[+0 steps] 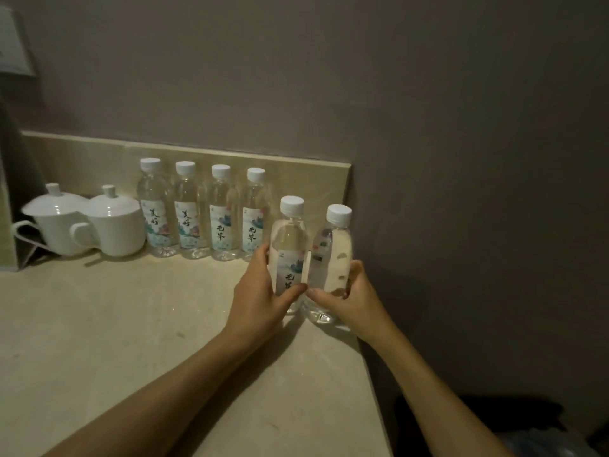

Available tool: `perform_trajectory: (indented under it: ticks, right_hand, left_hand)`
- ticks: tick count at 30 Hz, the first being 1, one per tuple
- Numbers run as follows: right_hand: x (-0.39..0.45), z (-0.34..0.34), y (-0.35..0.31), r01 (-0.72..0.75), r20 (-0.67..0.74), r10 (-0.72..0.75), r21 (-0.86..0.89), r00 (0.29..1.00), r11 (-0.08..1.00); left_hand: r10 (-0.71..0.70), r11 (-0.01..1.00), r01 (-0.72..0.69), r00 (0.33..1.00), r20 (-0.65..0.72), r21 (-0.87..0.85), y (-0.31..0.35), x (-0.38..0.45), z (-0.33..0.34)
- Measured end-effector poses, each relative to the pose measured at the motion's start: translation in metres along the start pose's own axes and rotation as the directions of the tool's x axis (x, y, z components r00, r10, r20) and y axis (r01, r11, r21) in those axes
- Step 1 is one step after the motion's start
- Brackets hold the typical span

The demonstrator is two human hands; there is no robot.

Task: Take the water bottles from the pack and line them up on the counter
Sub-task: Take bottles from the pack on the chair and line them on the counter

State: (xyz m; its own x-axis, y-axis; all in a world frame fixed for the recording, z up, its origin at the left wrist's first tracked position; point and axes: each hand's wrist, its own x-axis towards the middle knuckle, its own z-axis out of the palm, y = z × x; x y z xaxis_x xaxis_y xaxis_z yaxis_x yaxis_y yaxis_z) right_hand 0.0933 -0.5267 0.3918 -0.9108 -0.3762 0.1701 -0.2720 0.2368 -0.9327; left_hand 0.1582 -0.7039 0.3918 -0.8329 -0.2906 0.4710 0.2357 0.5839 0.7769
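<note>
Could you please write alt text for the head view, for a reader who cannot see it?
Each hand, left hand and right hand, grips a capped water bottle upright near the counter's right edge. Behind them, four bottles line the back wall beside two lidded white cups.

Left hand (260, 288): fingers hidden behind its bottle (289, 245); thumb covers the label's lower edge. Right hand (351, 293): fingers seen only through the second bottle (331, 258), blurred. Both bottle bases partly hidden; contact with the surface (131, 324) undetermined. Dark object (494, 423) at lower right: cut by frame edge, unidentifiable. Pale item (13, 41) at upper left: cropped.
</note>
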Motion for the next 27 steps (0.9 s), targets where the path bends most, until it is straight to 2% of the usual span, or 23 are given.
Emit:
perform_trajectory:
  ticks: [4,7,10,12,15,18,23,27]
  right_hand:
    - [0.006,-0.012,0.006,0.006,0.074,-0.008,0.022,0.997,1.0]
    - [0.004,-0.012,0.004,-0.011,0.109,0.009,0.015,0.994,1.0]
    - [-0.002,-0.006,-0.001,-0.005,0.043,0.01,-0.113,0.999,0.994]
    - [-0.006,0.0,-0.004,-0.056,-0.034,0.049,-0.221,0.998,0.974]
    - [-0.008,0.008,-0.007,-0.079,-0.113,0.048,-0.287,0.992,0.955]
    - [-0.005,0.009,-0.005,-0.04,-0.125,0.003,-0.297,0.992,0.954]
    - [0.005,0.007,-0.006,0.014,-0.056,-0.029,-0.259,0.998,0.966]
    - [0.004,0.012,-0.008,-0.024,-0.097,0.001,-0.237,0.995,0.971]
  left_hand:
    - [-0.049,0.997,0.052,0.997,-0.054,0.059,-0.005,0.013,0.004]
    - [-0.082,0.996,0.082,0.996,0.03,0.029,-0.006,0.015,0.003]
    - [-0.097,0.994,0.088,0.986,0.138,0.064,-0.011,0.017,-0.006]
    - [-0.113,0.984,0.094,0.986,0.124,0.151,-0.014,0.02,-0.012]
    - [-0.095,0.979,0.073,0.99,0.108,0.191,-0.012,0.022,-0.013]
    - [-0.064,0.977,0.042,0.993,0.097,0.211,-0.01,0.024,-0.011]
    - [-0.057,0.982,0.035,0.992,0.113,0.186,-0.01,0.032,-0.007]
    - [-0.053,0.984,0.031,0.991,0.121,0.178,-0.012,0.037,-0.007]
